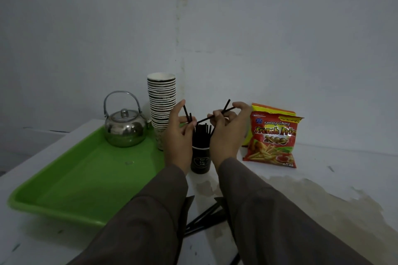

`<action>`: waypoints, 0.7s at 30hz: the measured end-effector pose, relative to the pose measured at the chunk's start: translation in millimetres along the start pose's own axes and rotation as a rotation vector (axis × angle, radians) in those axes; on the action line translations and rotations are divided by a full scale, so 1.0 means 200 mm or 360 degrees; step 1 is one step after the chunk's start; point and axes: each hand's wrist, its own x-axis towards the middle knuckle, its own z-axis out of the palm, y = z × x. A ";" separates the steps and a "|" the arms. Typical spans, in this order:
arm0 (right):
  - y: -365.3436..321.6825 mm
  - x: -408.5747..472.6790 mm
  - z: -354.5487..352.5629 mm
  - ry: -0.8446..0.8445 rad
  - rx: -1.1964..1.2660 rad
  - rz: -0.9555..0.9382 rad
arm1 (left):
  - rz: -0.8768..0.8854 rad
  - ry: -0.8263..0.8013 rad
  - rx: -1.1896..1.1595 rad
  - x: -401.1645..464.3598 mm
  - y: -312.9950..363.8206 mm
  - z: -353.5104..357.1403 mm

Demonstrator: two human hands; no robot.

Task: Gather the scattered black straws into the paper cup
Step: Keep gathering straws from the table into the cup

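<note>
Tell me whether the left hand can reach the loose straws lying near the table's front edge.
Probably yes, but not free now: the left hand holds straws above the paper cup. The loose straws lie bare between the sleeves.

Shiny metal, plastic and paper sat on a worn white top.
The kettle [124, 127] was polished, mirror-bright metal; the green tray [71, 180] smooth, glossy plastic; the stacked cups [162, 101] and black cup [200, 160] matt paper; the snack bags [272, 142] glossy foil; the straws [202, 133] matt black plastic; the sleeves [269, 217] dull cloth; the table [323, 189] stained, scuffed.
</note>
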 end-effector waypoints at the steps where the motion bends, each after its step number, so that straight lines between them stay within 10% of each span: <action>1: 0.02 -0.01 0.00 -0.0002 -0.0004 0.0024 | -0.0011 -0.0022 0.0004 0.00 -0.01 0.00; 21: 0.03 -0.05 -0.19 -0.0365 -0.0607 -0.0152 | 0.0238 -0.0351 0.0729 -0.05 0.02 -0.07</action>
